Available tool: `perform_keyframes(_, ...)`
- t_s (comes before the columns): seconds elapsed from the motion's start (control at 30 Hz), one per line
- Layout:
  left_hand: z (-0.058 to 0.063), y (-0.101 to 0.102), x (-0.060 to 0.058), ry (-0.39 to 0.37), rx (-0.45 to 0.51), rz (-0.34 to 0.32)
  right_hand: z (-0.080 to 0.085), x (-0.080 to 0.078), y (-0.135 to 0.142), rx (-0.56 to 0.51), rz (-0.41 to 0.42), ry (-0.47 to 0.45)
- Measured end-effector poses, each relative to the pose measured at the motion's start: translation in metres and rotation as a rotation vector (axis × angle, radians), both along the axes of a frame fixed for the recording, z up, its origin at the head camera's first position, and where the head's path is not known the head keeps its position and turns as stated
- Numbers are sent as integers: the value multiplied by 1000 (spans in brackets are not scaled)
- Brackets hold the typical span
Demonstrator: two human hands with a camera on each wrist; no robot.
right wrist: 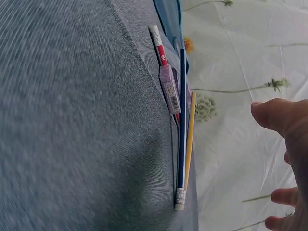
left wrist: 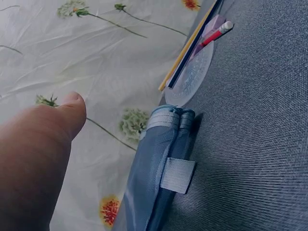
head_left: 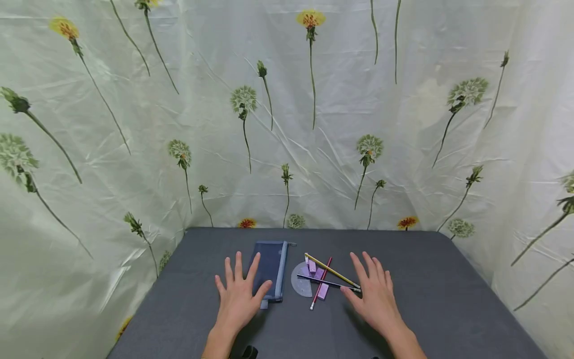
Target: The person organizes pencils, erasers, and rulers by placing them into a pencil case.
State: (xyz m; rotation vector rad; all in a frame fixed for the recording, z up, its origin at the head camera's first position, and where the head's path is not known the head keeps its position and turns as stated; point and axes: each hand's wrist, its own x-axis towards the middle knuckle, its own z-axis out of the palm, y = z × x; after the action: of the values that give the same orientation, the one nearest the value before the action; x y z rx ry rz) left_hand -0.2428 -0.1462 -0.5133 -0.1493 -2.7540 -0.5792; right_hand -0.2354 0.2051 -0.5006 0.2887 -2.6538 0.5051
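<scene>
My left hand (head_left: pixel 240 299) is spread above the table beside a blue zippered pencil pouch (head_left: pixel 270 264), its fingertips overlapping the pouch in the head view. My right hand (head_left: pixel 375 295) hovers with spread fingers near the eraser ends of the pencils. Neither hand holds anything. Between them lies a loose pile: a yellow pencil (head_left: pixel 332 269), a dark blue pencil (head_left: pixel 327 282) and a red pencil (head_left: pixel 317 294) cross over a clear protractor (head_left: pixel 300 285) and several purple-sleeved erasers (right wrist: pixel 170 89). The left wrist view shows the pouch's pale fabric tab (left wrist: pixel 178 174).
A dark grey cloth covers the table (head_left: pixel 426 289). Behind and at both sides hangs a pale curtain (head_left: pixel 278 124) printed with dandelions, meeting the table's far edge. A small black object (head_left: pixel 249 352) shows at the bottom by the left wrist.
</scene>
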Motion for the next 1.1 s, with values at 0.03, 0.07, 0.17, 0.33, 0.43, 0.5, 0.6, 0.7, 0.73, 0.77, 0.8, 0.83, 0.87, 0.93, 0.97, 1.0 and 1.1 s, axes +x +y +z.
perform_keyframes(0.03,0,1,0,-3,-2,-2,1,0,1,0,11,6)
perform_keyframes(0.07,1,1,-1,-4,-3,-3,2,-1,1,5,23,10)
perform_keyframes(0.17,5,2,-2,1,-9,-5,7,-4,1,3,70,18)
perform_keyframes(0.33,11,7,-6,12,-23,-18,14,-10,2,-17,140,17)
perform_keyframes(0.43,11,11,-9,21,-38,-30,16,-12,3,-7,174,22)
perform_keyframes(0.5,10,13,-10,29,-58,-34,16,-14,4,11,195,20)
perform_keyframes(0.6,7,16,-12,40,-86,-41,15,-16,4,35,227,20)
perform_keyframes(0.7,5,19,-17,43,-126,-40,14,-19,5,57,257,21)
perform_keyframes(0.73,4,21,-18,44,-128,-36,14,-21,5,62,268,24)
perform_keyframes(0.77,3,23,-19,43,-130,-31,14,-22,6,68,276,24)
perform_keyframes(0.8,2,25,-20,45,-131,-24,13,-23,6,73,286,24)
perform_keyframes(0.83,1,28,-21,40,-129,-15,12,-24,7,78,295,23)
perform_keyframes(0.87,0,30,-22,43,-118,-10,11,-25,8,85,301,20)
perform_keyframes(0.93,-2,35,-22,32,-101,0,9,-27,9,97,314,7)
perform_keyframes(0.97,-3,38,-22,21,-94,2,7,-28,10,101,318,-6)
perform_keyframes(1.0,-4,40,-22,13,-92,3,6,-29,11,107,322,-17)
perform_keyframes(1.1,-5,47,-22,-14,-99,-2,2,-32,12,123,323,-50)
